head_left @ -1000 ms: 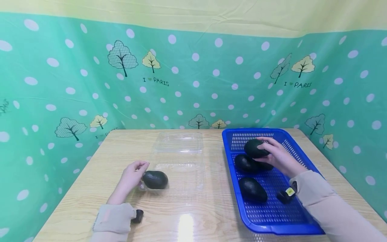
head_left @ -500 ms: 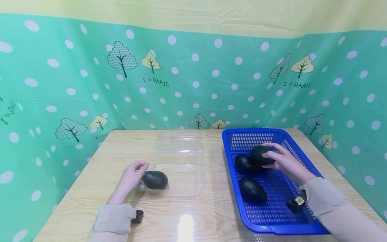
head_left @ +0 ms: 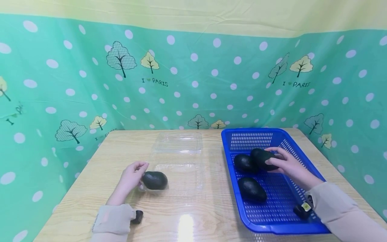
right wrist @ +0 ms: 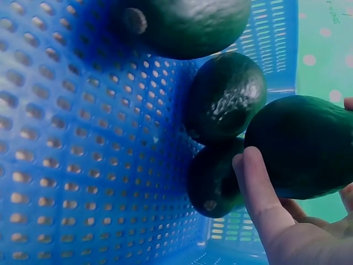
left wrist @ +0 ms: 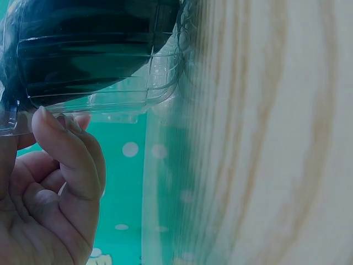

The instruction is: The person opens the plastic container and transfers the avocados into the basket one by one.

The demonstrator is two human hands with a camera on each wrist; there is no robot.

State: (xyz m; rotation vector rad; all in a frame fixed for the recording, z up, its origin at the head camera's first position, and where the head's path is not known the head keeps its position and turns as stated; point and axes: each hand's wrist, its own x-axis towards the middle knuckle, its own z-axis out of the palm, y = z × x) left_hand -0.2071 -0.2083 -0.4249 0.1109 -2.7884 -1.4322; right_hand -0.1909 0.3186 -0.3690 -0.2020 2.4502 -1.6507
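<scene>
My left hand (head_left: pixel 132 175) pinches the left edge of a clear plastic clamshell container (head_left: pixel 184 178) that lies opened out on the table. One dark green avocado (head_left: pixel 155 180) sits in the container's left end; its side shows through the plastic wall (left wrist: pixel 83 99) in the left wrist view. Over the blue basket (head_left: pixel 235 201), my right hand (head_left: pixel 288 166) grips another avocado (right wrist: pixel 303 146), thumb on one side and fingers on the other. Beside it in the basket lie an avocado (right wrist: pixel 229 99), a partly hidden avocado (right wrist: pixel 212 179) and a nearer avocado (head_left: pixel 252 190).
The container's lid (head_left: pixel 178 143) lies folded back toward the far table edge. Both sleeves carry small black wrist cameras, one (head_left: pixel 137 216) close to the wooden table (head_left: pixel 208 208). A green dotted curtain (head_left: pixel 193 77) hangs behind and at both sides.
My right hand has moved rightward and slightly nearer within the basket, bringing its avocado along. The left hand, the container and its avocado have stayed in place.
</scene>
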